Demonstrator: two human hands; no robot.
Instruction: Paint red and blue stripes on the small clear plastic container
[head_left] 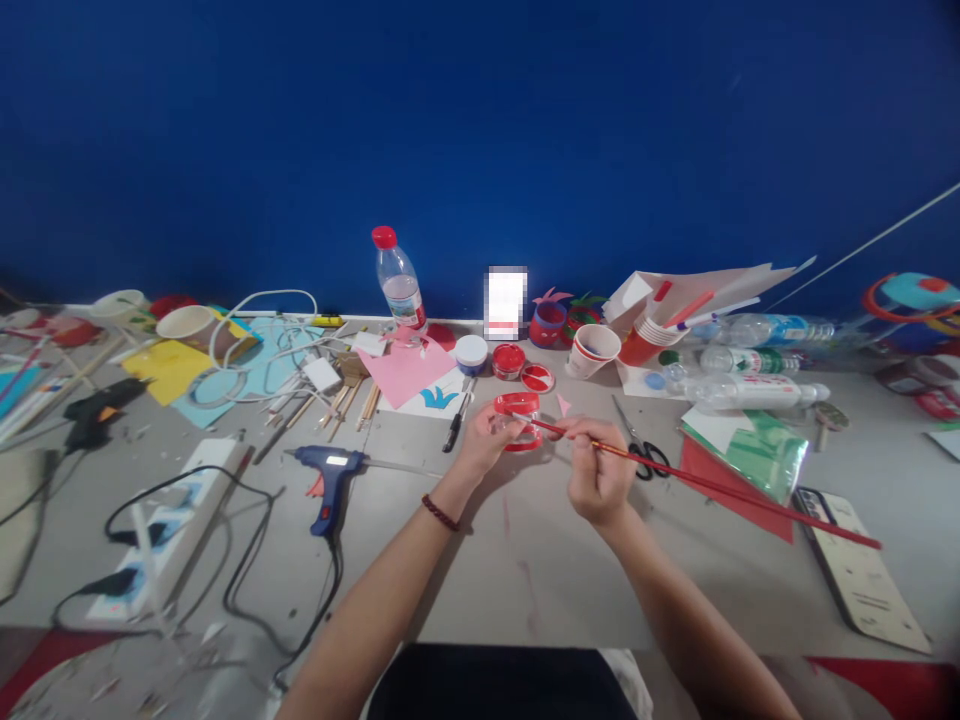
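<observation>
the left hand covers part of the clear, red-banded piece, and the brush has a tip too small to make out there. its shaft hides strips of the scissors and the phone. both forearms run off the bottom edge. a bright rectangle is pixelated past reading; lettering on the upright bottle is too small. plugs cover sockets on the power strip. the left edge cuts a beige object.

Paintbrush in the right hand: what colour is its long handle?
The paintbrush handle is red, showing best in the head view.
</observation>
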